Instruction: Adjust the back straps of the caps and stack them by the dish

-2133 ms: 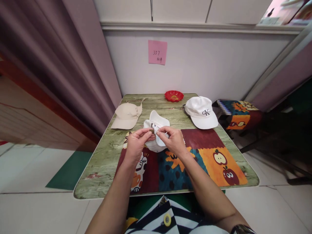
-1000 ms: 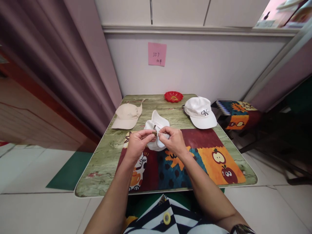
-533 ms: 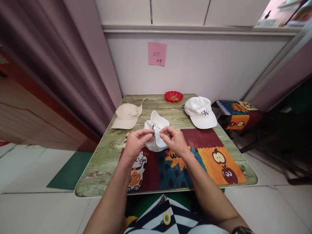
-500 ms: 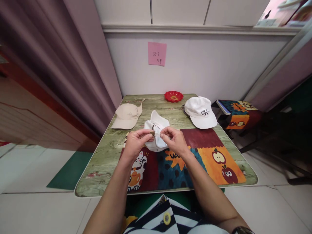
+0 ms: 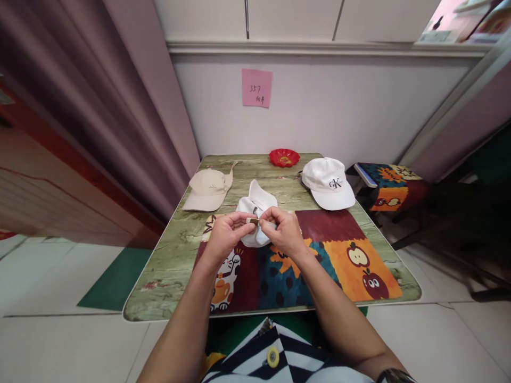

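A white cap (image 5: pixel 255 199) lies upside down in the middle of the green wood-grain table (image 5: pixel 171 255), its brim pointing away from me. My left hand (image 5: pixel 224 238) and my right hand (image 5: pixel 284 230) both pinch the cap's back strap near its small metal buckle (image 5: pixel 252 221), fingertips almost touching. The strap itself is mostly hidden by my fingers.
A beige cap (image 5: pixel 208 187) sits at the table's far left, a white cap with a black logo (image 5: pixel 328 181) at the far right. A red dish (image 5: pixel 284 157) stands at the back edge. A colourful mat (image 5: pixel 319 255) covers the near part. A patterned stool (image 5: pixel 389 186) stands to the right.
My hands have drawn closer together at the buckle; the right hand, which had pulled the strap slightly right, has slid back toward the left hand. The cap has barely shifted.
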### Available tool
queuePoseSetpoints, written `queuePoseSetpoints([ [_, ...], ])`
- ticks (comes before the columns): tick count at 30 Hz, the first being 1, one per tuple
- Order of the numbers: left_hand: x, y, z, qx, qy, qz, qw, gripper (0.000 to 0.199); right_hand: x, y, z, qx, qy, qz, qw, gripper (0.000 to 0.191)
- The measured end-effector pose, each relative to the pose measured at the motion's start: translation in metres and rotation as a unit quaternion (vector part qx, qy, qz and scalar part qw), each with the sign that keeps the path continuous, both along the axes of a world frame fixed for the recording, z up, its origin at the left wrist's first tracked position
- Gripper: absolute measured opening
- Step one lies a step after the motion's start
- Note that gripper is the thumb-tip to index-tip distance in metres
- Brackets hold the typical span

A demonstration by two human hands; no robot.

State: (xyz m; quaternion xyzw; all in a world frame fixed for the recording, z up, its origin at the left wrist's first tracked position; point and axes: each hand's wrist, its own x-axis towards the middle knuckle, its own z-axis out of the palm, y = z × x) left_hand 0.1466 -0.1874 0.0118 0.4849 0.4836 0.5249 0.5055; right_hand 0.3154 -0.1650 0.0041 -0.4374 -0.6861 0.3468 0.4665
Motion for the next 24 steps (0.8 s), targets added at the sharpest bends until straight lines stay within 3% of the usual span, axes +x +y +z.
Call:
queuePoseSetpoints([
  [8,-0.006,0.001,0.003,-0.017,-0.012,0.014,1.000,0.035,0.008,0.007,-0.016,-0.055,0.057,0.081,0.994,0.019],
  [15,-0.003,0.000,0.001,-0.022,0.008,-0.031,0.999,0.035,0.007,0.007,-0.020,-0.049,0.029,0.063,0.996,0.017],
  [19,-0.001,0.001,0.000,-0.021,0.005,-0.019,1.000,0.035,0.006,0.007,-0.020,-0.044,0.028,0.076,0.996,0.020],
  [24,-0.009,0.003,0.002,-0.023,0.006,0.008,1.000,0.038,0.019,0.013,-0.029,-0.053,0.075,0.090,0.992,0.039],
])
